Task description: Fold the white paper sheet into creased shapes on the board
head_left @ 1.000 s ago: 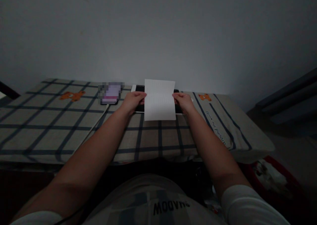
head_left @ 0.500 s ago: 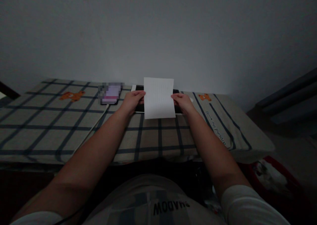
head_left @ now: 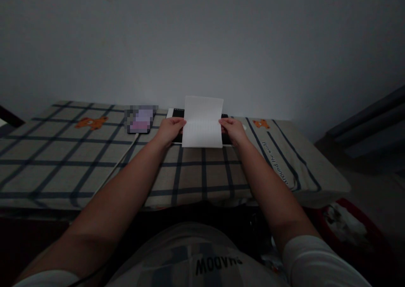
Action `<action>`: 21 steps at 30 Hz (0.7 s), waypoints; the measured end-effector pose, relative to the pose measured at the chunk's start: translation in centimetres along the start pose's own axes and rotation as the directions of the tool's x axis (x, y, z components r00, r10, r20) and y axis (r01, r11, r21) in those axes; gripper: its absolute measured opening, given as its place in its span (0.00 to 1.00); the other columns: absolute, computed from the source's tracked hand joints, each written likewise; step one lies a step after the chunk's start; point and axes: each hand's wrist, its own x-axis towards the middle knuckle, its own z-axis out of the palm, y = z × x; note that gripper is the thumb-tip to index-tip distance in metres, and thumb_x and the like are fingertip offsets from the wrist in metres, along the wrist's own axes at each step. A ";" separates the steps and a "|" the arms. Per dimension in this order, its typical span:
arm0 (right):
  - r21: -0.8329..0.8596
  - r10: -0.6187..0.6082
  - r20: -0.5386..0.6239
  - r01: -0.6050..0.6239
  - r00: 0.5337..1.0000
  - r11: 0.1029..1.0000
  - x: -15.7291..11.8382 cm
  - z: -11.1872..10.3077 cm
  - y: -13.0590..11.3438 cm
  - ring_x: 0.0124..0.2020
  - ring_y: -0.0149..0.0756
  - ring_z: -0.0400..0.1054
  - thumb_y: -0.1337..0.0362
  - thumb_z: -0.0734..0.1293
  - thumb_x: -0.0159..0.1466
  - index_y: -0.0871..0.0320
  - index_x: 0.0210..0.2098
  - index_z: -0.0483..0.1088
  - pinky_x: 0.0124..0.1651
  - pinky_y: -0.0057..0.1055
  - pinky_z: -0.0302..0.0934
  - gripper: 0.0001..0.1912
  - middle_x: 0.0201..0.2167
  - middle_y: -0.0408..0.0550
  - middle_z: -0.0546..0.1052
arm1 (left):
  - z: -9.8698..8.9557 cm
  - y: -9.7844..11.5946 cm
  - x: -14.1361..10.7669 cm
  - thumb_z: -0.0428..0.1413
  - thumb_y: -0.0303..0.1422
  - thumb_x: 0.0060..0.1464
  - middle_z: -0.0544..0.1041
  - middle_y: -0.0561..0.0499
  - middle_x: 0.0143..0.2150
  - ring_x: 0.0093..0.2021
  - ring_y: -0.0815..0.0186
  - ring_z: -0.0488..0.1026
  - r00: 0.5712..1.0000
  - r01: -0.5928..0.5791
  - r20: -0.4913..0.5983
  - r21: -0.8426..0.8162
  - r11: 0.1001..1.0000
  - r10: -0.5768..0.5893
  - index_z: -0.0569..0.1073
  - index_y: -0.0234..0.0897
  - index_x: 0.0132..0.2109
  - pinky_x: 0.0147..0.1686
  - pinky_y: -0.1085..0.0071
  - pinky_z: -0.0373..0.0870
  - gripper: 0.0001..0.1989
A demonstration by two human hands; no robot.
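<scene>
Near the wall (head_left: 202, 38), a lined sheet (head_left: 202, 135) held at both sides

The sheet is white, with faint ruled lines on the half nearer the person. It bends across its middle, about level with the fingertips, and stands over the far part of the table, midway between the arms. The left hand (head_left: 169, 131) pinches its left edge between thumb and fingers; the right hand (head_left: 233, 131) pinches the right edge the same way, at nearly the same height.

Behind and below the sheet is a black flat object (head_left: 178, 112) with a pale left border and a row of small light marks along its far edge. Most of it is hidden, and whether the sheet touches it cannot be told. A small white thing (head_left: 244, 127) shows just beside the right hand.

Left of the left hand lies a phone (head_left: 141, 120), its screen blurred into blocks, with a pale cable (head_left: 117, 164) running from it toward the near edge. All this is on a checked cloth (head_left: 202, 177) printed with an orange bear (head_left: 91, 123) on the left, another bear (head_left: 261, 124) on the right, and lettering (head_left: 275, 162) near the right forearm.

Below the table's right end is a red container (head_left: 343, 201) with white stuff (head_left: 349, 226) in it, too dim to make out.
</scene>
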 end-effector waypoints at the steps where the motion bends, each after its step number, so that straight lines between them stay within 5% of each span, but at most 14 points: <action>1: 0.022 0.013 0.009 -0.013 1.000 1.000 -0.1 0.0 -0.1 0.24 0.28 0.66 0.65 0.73 0.59 0.58 0.30 0.76 0.32 0.29 0.65 0.03 0.24 0.42 0.76 | 0.0 0.0 0.0 0.65 0.30 0.47 0.78 0.51 0.26 0.26 0.69 0.71 1.000 -0.016 -0.010 0.008 1.000 0.016 0.79 0.34 0.30 0.30 0.73 0.70 0.04; 8: 0.008 0.028 0.080 -0.029 0.996 1.000 -0.4 -0.2 0.0 0.26 0.28 0.68 0.64 0.75 0.57 0.58 0.31 0.77 0.34 0.30 0.67 0.05 0.25 0.44 0.77 | -0.2 -0.1 0.2 0.62 0.30 0.51 0.78 0.52 0.27 0.26 0.71 0.70 0.999 -0.033 -0.001 -0.014 0.999 0.033 0.79 0.33 0.32 0.31 0.75 0.69 0.04; 16: 0.038 0.003 -0.028 -0.002 1.000 0.999 0.1 -0.2 -0.3 0.23 0.27 0.67 0.66 0.75 0.56 0.58 0.29 0.75 0.30 0.27 0.65 0.05 0.22 0.40 0.76 | -0.1 0.1 -0.3 0.65 0.32 0.50 0.82 0.48 0.33 0.32 0.67 0.77 0.975 0.161 0.179 -0.139 0.977 -0.135 0.79 0.34 0.34 0.36 0.71 0.76 0.06; 21: 0.080 0.010 -0.055 -0.006 0.998 0.997 0.0 0.0 -0.4 0.22 0.26 0.66 0.70 0.72 0.58 0.58 0.28 0.75 0.28 0.26 0.63 0.03 0.21 0.40 0.76 | -0.1 -0.2 0.0 0.65 0.29 0.49 0.79 0.50 0.28 0.28 0.69 0.73 0.993 0.088 0.084 -0.020 0.996 -0.086 0.78 0.34 0.31 0.34 0.72 0.75 0.04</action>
